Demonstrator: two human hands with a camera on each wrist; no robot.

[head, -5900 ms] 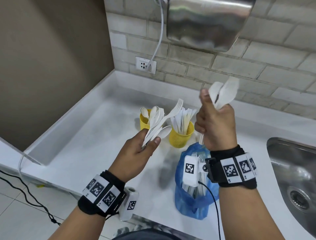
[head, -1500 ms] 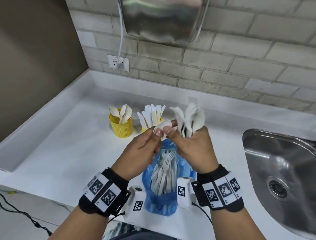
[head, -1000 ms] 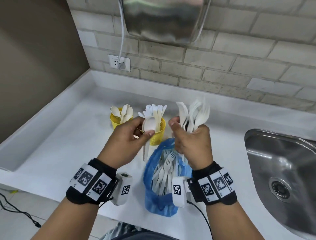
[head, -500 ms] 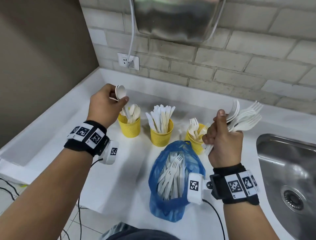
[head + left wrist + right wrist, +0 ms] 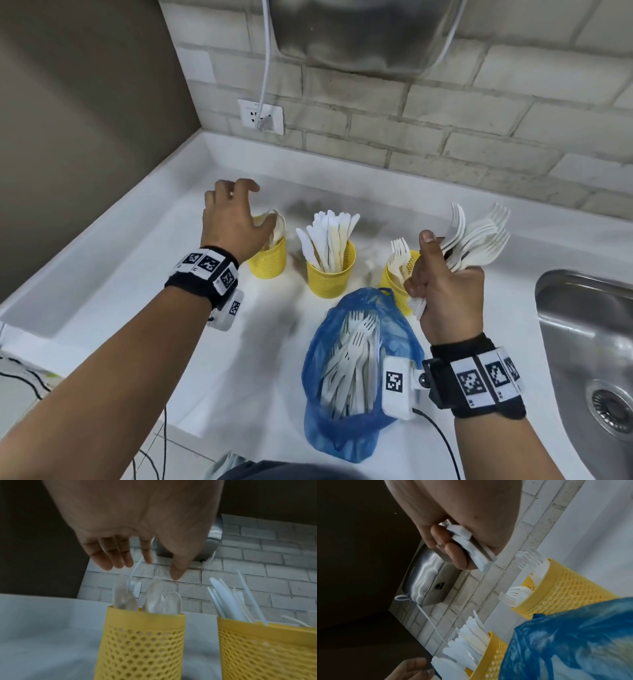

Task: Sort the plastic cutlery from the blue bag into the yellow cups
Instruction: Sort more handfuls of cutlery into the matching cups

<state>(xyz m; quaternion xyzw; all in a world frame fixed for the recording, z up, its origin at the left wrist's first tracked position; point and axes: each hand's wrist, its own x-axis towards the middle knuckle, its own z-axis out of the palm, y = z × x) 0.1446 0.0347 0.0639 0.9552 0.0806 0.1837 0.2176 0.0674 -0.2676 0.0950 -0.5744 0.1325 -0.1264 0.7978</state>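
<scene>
Three yellow mesh cups stand in a row on the white counter: the left cup with spoons, the middle cup with knives, the right cup with forks. My left hand hovers just above the left cup, fingers spread and holding nothing. My right hand grips a bundle of white forks by the handles, above and right of the fork cup. The blue bag lies open in front of the cups with several forks inside.
A steel sink is sunk into the counter at the right. A hand dryer hangs on the brick wall, its cord running to a socket. A raised white ledge borders the counter on the left.
My left hand has let go of the spoon, which now stands in the left cup, and its fingers have spread. My right hand still holds the fork bundle, almost unmoved.
</scene>
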